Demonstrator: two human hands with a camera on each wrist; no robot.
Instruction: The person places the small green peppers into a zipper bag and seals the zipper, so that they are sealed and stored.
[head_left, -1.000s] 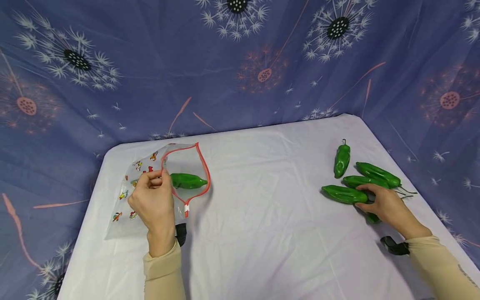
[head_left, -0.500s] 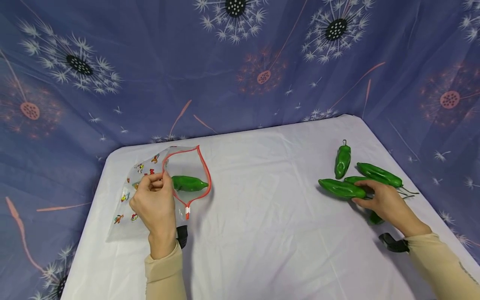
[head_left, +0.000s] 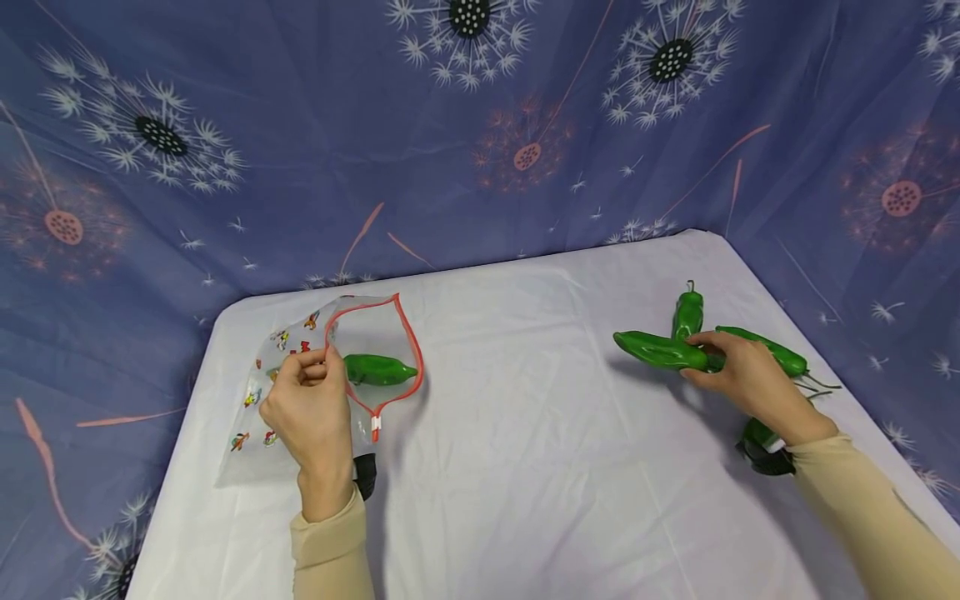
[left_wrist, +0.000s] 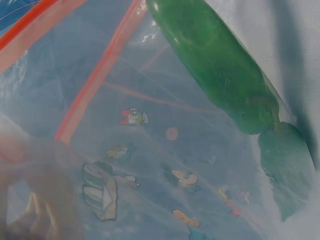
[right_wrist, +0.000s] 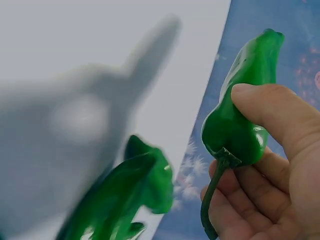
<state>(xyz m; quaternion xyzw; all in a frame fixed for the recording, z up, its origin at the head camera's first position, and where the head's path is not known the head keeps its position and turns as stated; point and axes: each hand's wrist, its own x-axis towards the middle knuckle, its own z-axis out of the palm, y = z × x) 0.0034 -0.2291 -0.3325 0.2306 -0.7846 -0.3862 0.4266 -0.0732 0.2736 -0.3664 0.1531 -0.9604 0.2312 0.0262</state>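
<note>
In the head view, one side of the mouth of a clear printed bag (head_left: 247,462) is pinched between the thumb and fingertips of the left hand (head_left: 307,412), and the mouth, edged by a red zip strip (head_left: 413,333), is kept parted. The bag is laid on a white cloth (head_left: 517,467), and a bagged pepper (head_left: 378,369), green, is seen just inside the opening. Well apart from it, a held pepper (head_left: 656,350), also green, is gripped between the thumb and fingers of the right hand (head_left: 738,383), its tip pointed toward the bag. Behind it a back pepper (head_left: 688,312) is partly covered; a side pepper (head_left: 787,358) is half hidden by the hand. In the left wrist view, the bagged pepper is seen through the film among small printed figures (left_wrist: 134,117); the left hand is blurred at the lower corner, so its finger contact cannot be told there. In the right wrist view, the held pepper is clasped with the thumb on one face and curled fingers below, the stem (right_wrist: 210,200) hanging down; loose peppers are shown beside it, blurred.
</note>
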